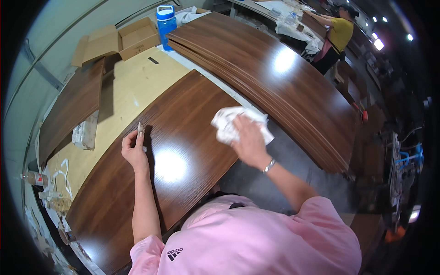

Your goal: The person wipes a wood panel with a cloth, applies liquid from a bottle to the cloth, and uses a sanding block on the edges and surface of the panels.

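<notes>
Left hand (136, 152) pinches a slim tool (140, 127) over the brown board (197, 103) on the bench (133, 82), right hand (251, 141) holds a white cloth (225, 131) at its right edge; trapped grit could scratch the finish.

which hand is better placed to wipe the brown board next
Probably the right hand: the white cloth is under its fingers, over the brown board's right edge. The left hand pinches a small thin item and has no cloth.

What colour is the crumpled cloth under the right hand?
The crumpled cloth under the right hand is white with darker marks, seen in the head view.
</notes>
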A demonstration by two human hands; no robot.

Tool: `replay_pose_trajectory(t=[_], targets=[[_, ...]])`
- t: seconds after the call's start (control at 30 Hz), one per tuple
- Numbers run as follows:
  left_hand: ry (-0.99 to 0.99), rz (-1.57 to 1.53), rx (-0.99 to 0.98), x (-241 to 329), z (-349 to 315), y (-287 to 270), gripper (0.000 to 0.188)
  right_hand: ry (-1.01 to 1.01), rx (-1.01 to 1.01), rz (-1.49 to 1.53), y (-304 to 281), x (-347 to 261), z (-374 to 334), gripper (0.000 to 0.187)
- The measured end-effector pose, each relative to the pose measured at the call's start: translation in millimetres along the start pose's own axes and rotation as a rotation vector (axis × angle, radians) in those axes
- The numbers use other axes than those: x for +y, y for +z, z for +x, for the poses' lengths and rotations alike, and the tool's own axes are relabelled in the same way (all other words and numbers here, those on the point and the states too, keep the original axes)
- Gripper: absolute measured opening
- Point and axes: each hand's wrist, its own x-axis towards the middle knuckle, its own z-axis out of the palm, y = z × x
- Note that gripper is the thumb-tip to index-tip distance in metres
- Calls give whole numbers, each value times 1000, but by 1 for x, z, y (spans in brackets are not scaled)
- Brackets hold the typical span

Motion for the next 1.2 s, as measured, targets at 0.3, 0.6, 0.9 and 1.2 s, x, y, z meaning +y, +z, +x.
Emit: replay_pose_trajectory(t=[0.3,0.6,0.9,1.2], targets=[[27,-72,10,22,-3,-16,14,-505,-239,479,18,-193,-49,67],[130,0,229,77,-70,-275,14,-297,-318,232,25,-247,-56,72],[2,351,818,-2,-182,-648,17,-623,-416,175,50,-464,-115,81],[-81,962,781,-110,-234,-781,31,-837,-489,231,36,-605,-135,80]])
